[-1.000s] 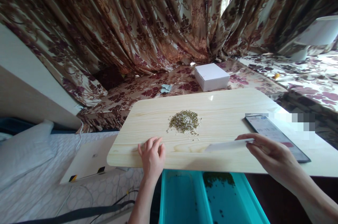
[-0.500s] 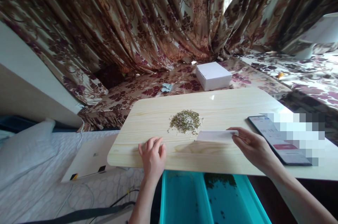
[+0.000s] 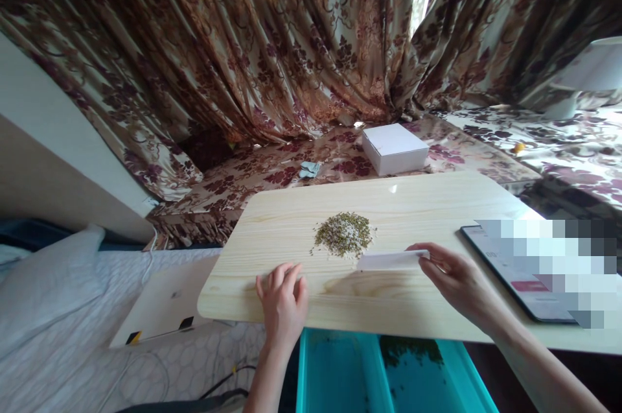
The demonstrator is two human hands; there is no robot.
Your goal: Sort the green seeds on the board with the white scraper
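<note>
On the pale wood-grain table point(image 3: 272, 212) lies a loose pile of small green beans mixed with white grains point(image 3: 344, 235). My right hand point(image 3: 449, 277) pinches a strip of white paper point(image 3: 391, 260) at its right end. The paper's left end sits close by the pile's lower right edge; whether it touches the tabletop, I cannot tell. My left hand point(image 3: 283, 299) rests on the table left of and nearer than the pile, its fingers apart and holding nothing.
Below the table's near edge is a turquoise two-part bin point(image 3: 340, 367), green beans in its right compartment. A phone point(image 3: 510, 277) lies at right, partly blurred out. Behind stand a white box point(image 3: 396, 150) and a folded cloth point(image 3: 310, 169). A bed point(image 3: 43, 309) is at left.
The whole view has shifted slightly downward. My right hand has brought the paper a little left, toward the pile's near side. My left hand stays about where it was on the table.
</note>
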